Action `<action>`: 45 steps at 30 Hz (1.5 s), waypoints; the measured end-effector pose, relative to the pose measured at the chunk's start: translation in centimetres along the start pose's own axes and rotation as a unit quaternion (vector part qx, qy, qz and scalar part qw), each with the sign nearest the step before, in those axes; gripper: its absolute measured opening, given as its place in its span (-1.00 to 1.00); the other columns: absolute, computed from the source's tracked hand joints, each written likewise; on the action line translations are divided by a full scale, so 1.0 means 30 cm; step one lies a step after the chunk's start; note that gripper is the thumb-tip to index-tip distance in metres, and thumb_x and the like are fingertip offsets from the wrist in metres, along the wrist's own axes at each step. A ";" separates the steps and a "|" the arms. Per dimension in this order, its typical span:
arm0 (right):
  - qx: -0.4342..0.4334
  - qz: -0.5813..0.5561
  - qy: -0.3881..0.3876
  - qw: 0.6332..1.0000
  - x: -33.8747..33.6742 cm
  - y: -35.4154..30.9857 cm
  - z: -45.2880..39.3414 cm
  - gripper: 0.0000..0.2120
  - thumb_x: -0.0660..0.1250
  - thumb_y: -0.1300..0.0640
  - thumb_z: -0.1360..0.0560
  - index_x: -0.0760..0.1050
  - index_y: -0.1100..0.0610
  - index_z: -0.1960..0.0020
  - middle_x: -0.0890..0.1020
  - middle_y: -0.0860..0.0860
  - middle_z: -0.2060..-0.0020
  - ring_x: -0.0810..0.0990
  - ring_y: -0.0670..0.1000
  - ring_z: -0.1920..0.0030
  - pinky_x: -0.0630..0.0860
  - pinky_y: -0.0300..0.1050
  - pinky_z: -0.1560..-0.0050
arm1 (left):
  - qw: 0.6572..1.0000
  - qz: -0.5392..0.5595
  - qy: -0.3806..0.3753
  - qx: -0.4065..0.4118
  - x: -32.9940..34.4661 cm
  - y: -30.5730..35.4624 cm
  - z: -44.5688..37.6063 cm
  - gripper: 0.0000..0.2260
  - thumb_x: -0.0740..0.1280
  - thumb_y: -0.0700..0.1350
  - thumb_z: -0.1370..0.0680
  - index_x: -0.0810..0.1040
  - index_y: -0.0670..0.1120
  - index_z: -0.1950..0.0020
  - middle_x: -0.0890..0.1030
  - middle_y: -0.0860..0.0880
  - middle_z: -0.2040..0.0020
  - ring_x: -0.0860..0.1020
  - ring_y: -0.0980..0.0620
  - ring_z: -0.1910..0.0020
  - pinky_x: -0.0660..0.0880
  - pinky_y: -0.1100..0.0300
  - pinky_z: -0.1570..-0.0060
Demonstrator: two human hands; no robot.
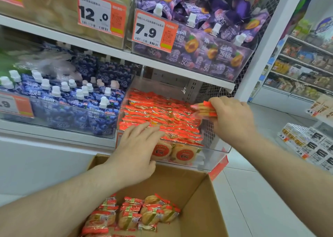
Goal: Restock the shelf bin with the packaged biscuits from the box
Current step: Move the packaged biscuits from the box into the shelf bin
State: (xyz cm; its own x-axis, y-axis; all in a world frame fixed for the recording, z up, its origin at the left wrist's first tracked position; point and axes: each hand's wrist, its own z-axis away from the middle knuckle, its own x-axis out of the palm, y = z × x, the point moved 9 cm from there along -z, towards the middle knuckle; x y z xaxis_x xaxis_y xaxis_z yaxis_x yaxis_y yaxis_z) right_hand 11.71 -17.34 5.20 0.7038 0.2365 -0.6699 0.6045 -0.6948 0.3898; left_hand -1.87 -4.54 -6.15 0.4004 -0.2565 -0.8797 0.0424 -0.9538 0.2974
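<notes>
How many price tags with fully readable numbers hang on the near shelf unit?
2: the 12.0 tag at upper left, and the 7.9 tag on the purple pouch bin. A third at far left is cut off.

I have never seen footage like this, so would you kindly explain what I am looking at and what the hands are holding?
There is no machine here: a camera worn on a person's head looks down at their two bare hands in a shop aisle. The right hand grips a small stack of packaged biscuits over the clear shelf bin, which is already well filled with them. The left hand lies flat on the packets in the bin's front. Below, a cardboard box holds more packets.
</notes>
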 end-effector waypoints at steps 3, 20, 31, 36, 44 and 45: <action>-0.009 0.089 -0.123 0.988 0.152 0.014 -0.067 -0.75 0.43 0.14 -0.39 0.47 0.09 -0.03 0.61 0.05 0.08 0.58 0.17 0.02 0.42 0.01 0.06 | 0.999 -0.033 -0.031 0.000 0.048 -0.010 -0.008 -0.34 0.28 -0.04 -0.52 0.05 0.12 -0.55 0.03 0.14 -0.57 -0.13 0.04 -0.55 -0.30 0.04 -0.45; 0.021 0.088 -0.288 0.953 0.537 0.046 -0.114 -0.61 0.42 -0.05 -0.43 0.54 0.05 -0.22 0.55 0.09 -0.14 0.46 0.17 -0.20 0.40 0.05 -0.19 | 1.000 -0.020 -0.021 0.011 0.067 -0.026 -0.005 -0.36 0.28 -0.06 -0.52 0.08 0.13 -0.54 0.06 0.17 -0.56 -0.10 0.10 -0.54 -0.38 0.10 -0.42; 0.074 -0.013 -0.310 0.948 0.617 0.011 -0.031 -0.75 0.23 0.34 -0.51 0.57 0.21 -0.13 0.56 0.15 -0.06 0.60 0.18 -0.01 0.53 -0.01 0.01 | 1.000 -0.017 -0.004 0.021 0.073 -0.025 -0.005 -0.37 0.33 -0.07 -0.47 0.20 0.10 -0.51 0.18 0.14 -0.53 0.01 0.07 -0.53 -0.35 0.11 -0.41; 0.099 -0.044 -0.327 0.939 0.559 0.032 -0.041 -0.80 0.26 0.31 -0.45 0.55 0.20 -0.04 0.60 0.15 -0.02 0.59 0.15 0.03 0.56 -0.03 0.02 | 0.998 -0.006 0.035 0.049 0.071 -0.028 0.001 -0.44 0.33 -0.10 -0.38 0.36 0.06 -0.39 0.40 0.07 -0.42 0.22 0.02 -0.46 -0.21 0.08 -0.44; -0.056 -0.355 0.212 0.909 -0.016 -0.212 0.156 -0.82 0.23 0.33 -0.38 0.61 0.28 0.19 0.64 0.11 0.26 0.62 0.13 0.23 0.56 -0.01 0.22 | 0.990 0.025 -0.057 0.125 0.144 0.066 0.069 -0.60 0.28 -0.10 -0.47 0.42 0.07 -0.31 0.52 0.14 -0.14 0.44 0.10 -0.16 0.32 0.15 -0.18; -0.083 -0.383 0.208 0.896 -0.020 -0.267 0.217 -0.84 0.23 0.35 -0.37 0.60 0.30 0.22 0.62 0.11 0.30 0.61 0.13 0.27 0.54 -0.05 0.25 | 0.987 0.020 -0.129 0.093 0.205 0.044 0.081 -0.58 0.27 -0.07 -0.50 0.37 0.10 -0.36 0.50 0.16 -0.19 0.41 0.12 -0.21 0.30 0.14 -0.22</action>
State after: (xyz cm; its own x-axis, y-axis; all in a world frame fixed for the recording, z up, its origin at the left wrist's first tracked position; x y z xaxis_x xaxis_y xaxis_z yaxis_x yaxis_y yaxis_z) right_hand 4.01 -16.33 -1.62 0.1156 0.8573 -0.5017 0.9927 -0.1179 0.0272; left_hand -1.58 -7.74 -12.07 0.1511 -0.3035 -0.9408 -0.1479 -0.9479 0.2821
